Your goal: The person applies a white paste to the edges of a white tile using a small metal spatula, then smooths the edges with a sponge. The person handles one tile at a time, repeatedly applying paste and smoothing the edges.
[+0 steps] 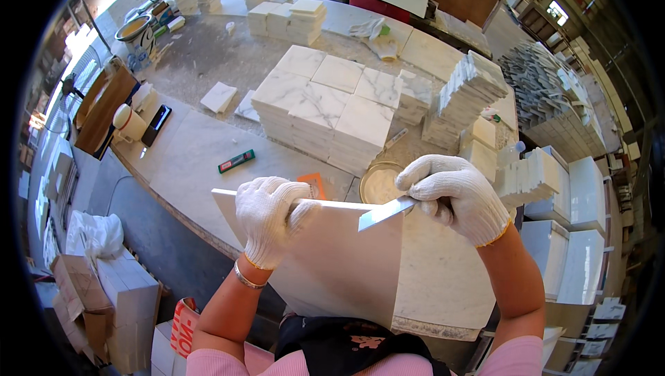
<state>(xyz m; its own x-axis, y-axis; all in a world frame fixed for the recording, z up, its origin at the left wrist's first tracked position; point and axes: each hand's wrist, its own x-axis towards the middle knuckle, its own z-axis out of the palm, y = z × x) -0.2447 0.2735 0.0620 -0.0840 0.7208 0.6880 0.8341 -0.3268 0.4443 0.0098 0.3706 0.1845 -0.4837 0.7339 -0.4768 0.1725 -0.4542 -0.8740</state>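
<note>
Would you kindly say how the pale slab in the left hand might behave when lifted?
The pale slab looks stiff, its top edge running straight past the left hand. It may slip, its face seeming smooth, and its thin edge could chip.

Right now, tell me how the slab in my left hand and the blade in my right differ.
The slab is large and broad; the blade is small and narrow.
The slab's near face looks dull and beige in shadow, while the blade shines bluish white.
The left hand holds the slab by its upper edge; the right hand holds the blade by one end.
Both are thin and flat.
</note>
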